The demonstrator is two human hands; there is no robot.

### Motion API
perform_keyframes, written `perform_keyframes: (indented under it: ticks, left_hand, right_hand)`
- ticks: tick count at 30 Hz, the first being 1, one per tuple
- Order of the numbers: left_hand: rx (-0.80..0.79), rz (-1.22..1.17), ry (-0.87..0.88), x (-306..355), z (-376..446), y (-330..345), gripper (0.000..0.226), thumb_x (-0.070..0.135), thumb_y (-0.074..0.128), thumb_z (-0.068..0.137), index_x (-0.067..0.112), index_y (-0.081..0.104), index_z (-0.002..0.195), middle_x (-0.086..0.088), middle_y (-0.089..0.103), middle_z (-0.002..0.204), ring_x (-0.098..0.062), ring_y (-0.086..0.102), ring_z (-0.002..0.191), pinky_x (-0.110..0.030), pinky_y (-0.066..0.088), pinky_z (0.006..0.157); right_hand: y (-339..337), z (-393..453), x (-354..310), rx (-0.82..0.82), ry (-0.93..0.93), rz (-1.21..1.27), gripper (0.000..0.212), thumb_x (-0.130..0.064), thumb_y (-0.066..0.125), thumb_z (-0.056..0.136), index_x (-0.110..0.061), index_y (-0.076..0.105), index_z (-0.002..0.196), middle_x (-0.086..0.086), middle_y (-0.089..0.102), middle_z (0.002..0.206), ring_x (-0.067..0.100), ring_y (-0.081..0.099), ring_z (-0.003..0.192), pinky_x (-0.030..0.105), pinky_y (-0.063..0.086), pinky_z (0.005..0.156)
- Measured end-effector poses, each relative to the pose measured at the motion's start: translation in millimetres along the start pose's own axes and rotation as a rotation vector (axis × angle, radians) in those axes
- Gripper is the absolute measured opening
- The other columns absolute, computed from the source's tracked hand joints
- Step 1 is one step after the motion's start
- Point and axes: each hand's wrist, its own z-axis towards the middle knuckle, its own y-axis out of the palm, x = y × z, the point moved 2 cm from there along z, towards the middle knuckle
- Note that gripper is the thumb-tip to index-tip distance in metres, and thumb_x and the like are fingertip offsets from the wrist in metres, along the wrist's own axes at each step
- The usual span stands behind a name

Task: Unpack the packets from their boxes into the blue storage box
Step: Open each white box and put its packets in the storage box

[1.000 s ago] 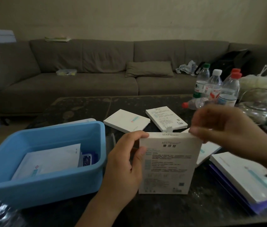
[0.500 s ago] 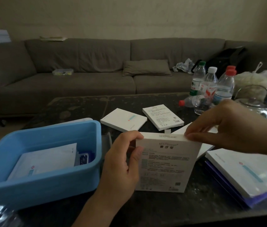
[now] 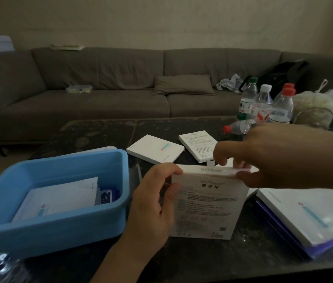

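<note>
Blue storage box (image 3: 63, 231) sits left of the upright white box (image 3: 208, 205), smooth moulded plastic with rounded corners and flat white packets (image 3: 59, 197) already inside, while the left hand (image 3: 153, 203) wraps thumb and fingers round the box's left edge. And there it goes: the right hand (image 3: 267, 158), which a moment ago only pressed on the closed top, now pinches the thin card flap and lifts it, so this one looks about to give up its packets. Right of it, more matte cartons (image 3: 304, 213) lie stacked, flat and sharp-edged
</note>
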Motion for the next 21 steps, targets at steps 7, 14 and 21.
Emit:
perform_keyframes:
  ticks: [7,14,21]
  left_hand:
    - [-0.012,0.04,0.05,1.9,0.0,-0.1,0.018,0.026,0.046,0.099,0.034,0.043,0.115,0.031,0.044,0.113,0.006,0.051,0.114,-0.006,0.049,0.082]
    - [-0.033,0.045,0.088,4.3,2.6,-3.0,0.024,0.019,0.046,0.098,0.029,0.047,0.12,0.021,0.046,0.119,-0.001,0.051,0.116,-0.01,0.048,0.087]
    - [-0.105,0.09,0.083,10.8,3.0,-4.4,0.033,0.02,0.041,0.099,0.031,0.049,0.128,0.019,0.041,0.127,0.004,0.042,0.124,-0.007,0.043,0.094]
  right_hand:
    - [2.7,-0.4,0.4,0.026,0.002,0.052,0.034,-0.039,0.048,0.097,-0.042,0.025,0.121,-0.015,0.058,0.124,0.005,0.054,0.1,0.019,0.05,0.085]
    - [6.7,-9.2,4.8,0.173,-0.128,0.108,0.035,-0.031,0.051,0.094,-0.046,0.019,0.097,-0.017,0.057,0.091,0.003,0.058,0.077,0.009,0.045,0.054]
    - [33.7,-13.0,20.4,0.475,-0.056,0.485,0.023,-0.024,0.045,0.082,-0.046,0.047,0.075,-0.016,0.062,0.078,0.006,0.062,0.076,0.025,0.055,0.062]
